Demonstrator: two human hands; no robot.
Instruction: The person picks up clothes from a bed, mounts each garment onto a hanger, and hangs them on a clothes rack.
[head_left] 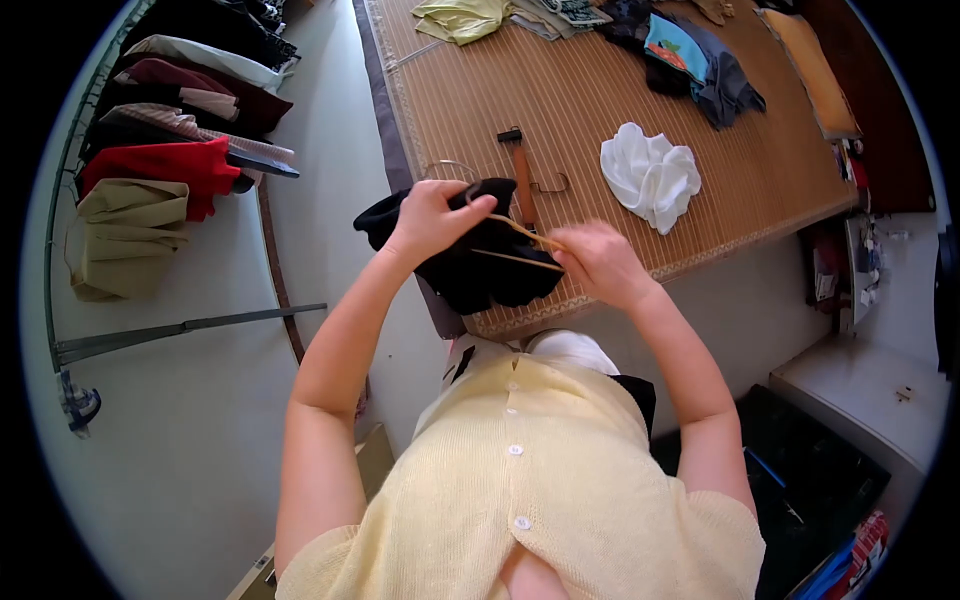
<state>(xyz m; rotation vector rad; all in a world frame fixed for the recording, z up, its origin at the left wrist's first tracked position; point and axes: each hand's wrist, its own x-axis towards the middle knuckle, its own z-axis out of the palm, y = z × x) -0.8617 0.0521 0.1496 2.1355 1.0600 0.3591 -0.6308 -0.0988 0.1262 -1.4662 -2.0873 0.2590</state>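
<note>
My right hand (602,262) is closed round one end of a light wooden clothes hanger (525,232); this hand is slightly blurred. My left hand (432,222) is closed at the hanger's other end, near its neck, with the thumb pointing right. Beneath both hands, a black garment (480,278) hangs over the left front corner of the bed mat. The hanger's thin bar crosses in front of the black cloth. Just beyond lies a brown wooden piece with a black end (521,175), with a metal hook beside it. A crumpled white garment (652,178) lies to the right.
The woven mat (450,100) covers a bed. At its far side lie a yellow-green garment (460,18) and a dark pile with a turquoise piece (676,48). A clothes rack (190,328) with several hanging garments stands left. A white-topped cabinet (850,395) is at right.
</note>
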